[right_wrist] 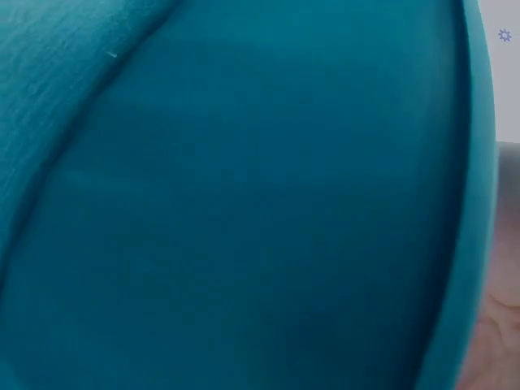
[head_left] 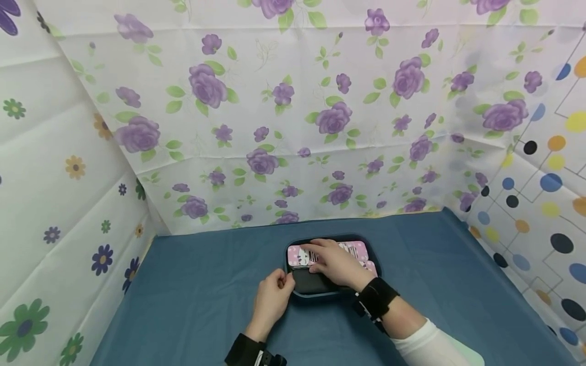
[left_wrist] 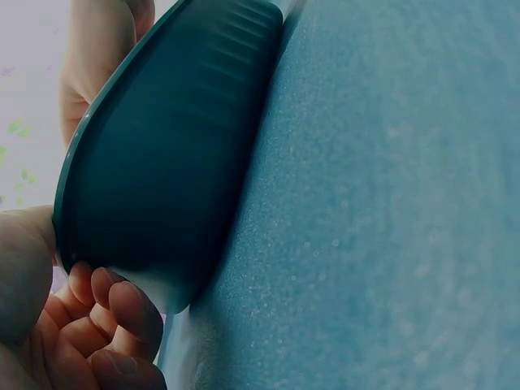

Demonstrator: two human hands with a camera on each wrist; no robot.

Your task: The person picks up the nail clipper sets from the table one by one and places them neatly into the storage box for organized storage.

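Observation:
A dark blue-green plastic basin (head_left: 354,237) with rounded corners stands on the cloth; its outer wall fills much of both wrist views. At the basin's near left corner, my left hand (head_left: 273,297) grips the rim, thumb on one side and curled fingers on the other in the left wrist view. My right hand (head_left: 336,262) reaches over the basin and holds a pink case (head_left: 299,256) with cartoon figures across its width, thumb at the near edge. Nearer to me in the basin lies a flat black object (head_left: 311,282). Other pink printed pieces (head_left: 359,249) show at the right.
A blue cloth (head_left: 206,284) covers the table around the basin. Flowered sheets (head_left: 284,127) hang behind and at the left, a dotted sheet (head_left: 549,208) at the right. Beside the right sleeve, a pale green edge (head_left: 469,351) shows.

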